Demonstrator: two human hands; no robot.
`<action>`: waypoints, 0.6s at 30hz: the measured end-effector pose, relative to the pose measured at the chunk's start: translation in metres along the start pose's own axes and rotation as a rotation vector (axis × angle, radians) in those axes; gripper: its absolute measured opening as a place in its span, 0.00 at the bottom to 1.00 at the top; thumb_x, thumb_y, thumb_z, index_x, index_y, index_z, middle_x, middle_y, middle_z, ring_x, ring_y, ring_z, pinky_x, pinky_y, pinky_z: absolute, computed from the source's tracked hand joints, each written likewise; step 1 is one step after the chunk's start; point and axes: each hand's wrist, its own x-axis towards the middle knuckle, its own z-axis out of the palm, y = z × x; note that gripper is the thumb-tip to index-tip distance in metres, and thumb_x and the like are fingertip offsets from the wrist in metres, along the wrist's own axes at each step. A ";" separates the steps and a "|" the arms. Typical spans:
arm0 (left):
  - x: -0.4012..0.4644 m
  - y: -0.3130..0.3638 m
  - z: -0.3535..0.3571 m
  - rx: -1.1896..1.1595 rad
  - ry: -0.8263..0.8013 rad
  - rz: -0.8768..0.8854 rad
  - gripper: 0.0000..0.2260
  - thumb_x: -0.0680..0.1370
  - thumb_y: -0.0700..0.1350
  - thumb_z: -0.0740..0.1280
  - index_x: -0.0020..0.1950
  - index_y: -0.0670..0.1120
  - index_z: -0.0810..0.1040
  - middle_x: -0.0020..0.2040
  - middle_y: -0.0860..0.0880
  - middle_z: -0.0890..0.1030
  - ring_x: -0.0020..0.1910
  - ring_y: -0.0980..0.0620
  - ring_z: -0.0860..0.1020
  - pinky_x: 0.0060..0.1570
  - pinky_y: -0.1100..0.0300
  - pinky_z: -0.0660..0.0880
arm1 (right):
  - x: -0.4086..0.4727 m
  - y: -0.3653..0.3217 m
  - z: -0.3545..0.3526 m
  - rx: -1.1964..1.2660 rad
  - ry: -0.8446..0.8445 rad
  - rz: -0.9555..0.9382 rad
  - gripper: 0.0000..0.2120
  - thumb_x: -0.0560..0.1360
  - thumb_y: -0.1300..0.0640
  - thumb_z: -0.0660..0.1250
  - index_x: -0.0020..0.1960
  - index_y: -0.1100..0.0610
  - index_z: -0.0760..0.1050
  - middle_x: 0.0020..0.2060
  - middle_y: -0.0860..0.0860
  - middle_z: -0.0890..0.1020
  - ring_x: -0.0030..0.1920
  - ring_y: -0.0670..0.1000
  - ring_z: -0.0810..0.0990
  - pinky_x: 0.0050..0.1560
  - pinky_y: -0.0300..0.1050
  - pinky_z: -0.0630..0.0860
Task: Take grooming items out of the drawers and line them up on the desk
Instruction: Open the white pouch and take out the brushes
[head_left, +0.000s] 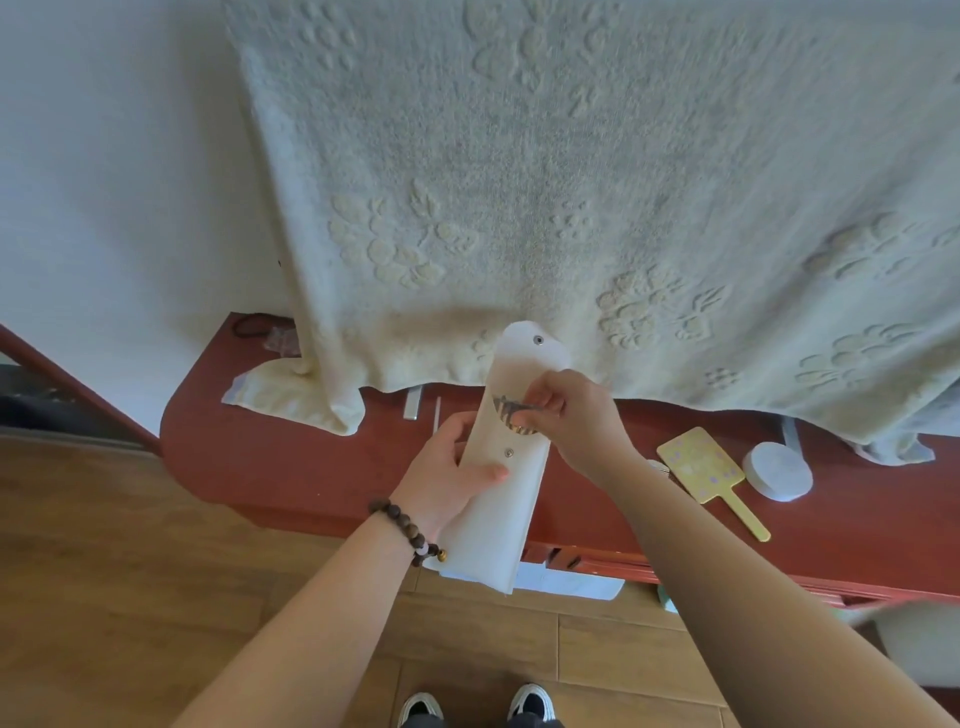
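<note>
A white pouch (498, 478) with its snap flap open is held upright above the front edge of a red-brown worktop (291, 467). The left hand (447, 478) grips its lower half, thumb pressed just beside the snap. The right hand (576, 421) is at the mouth, its fingers (540, 402) pinched on a dark striped item (511, 410) that sticks partly out of the pouch; what it is cannot be told. A bead bracelet (410, 525) circles the left wrist.

On the worktop to the right lie a yellow hand mirror (706, 467) and, just beside it, a round white case (777, 470). A cream embossed blanket (571, 182) hangs over the back and drapes onto the worktop, covering much of it. A drawer (571, 577) stands open below. The floor (104, 545) is wood, the wall (104, 156) white.
</note>
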 end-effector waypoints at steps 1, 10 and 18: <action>0.000 -0.001 0.000 0.012 0.008 -0.007 0.27 0.65 0.46 0.75 0.62 0.55 0.72 0.53 0.48 0.83 0.51 0.46 0.83 0.52 0.40 0.79 | 0.000 0.000 0.001 0.013 -0.005 0.020 0.08 0.67 0.58 0.75 0.38 0.52 0.76 0.39 0.51 0.78 0.40 0.48 0.75 0.40 0.35 0.69; -0.005 -0.009 -0.011 0.094 0.043 -0.048 0.25 0.65 0.46 0.74 0.60 0.57 0.73 0.51 0.50 0.83 0.50 0.49 0.83 0.52 0.43 0.79 | 0.011 0.009 0.010 0.169 0.099 0.129 0.02 0.70 0.59 0.72 0.40 0.56 0.79 0.33 0.50 0.81 0.31 0.41 0.74 0.33 0.29 0.68; -0.017 -0.025 -0.022 0.096 0.072 -0.114 0.23 0.67 0.42 0.73 0.58 0.57 0.73 0.51 0.51 0.83 0.49 0.51 0.83 0.52 0.44 0.79 | 0.030 0.023 0.005 0.417 0.232 0.260 0.06 0.76 0.63 0.66 0.41 0.58 0.73 0.32 0.58 0.82 0.30 0.53 0.83 0.36 0.47 0.82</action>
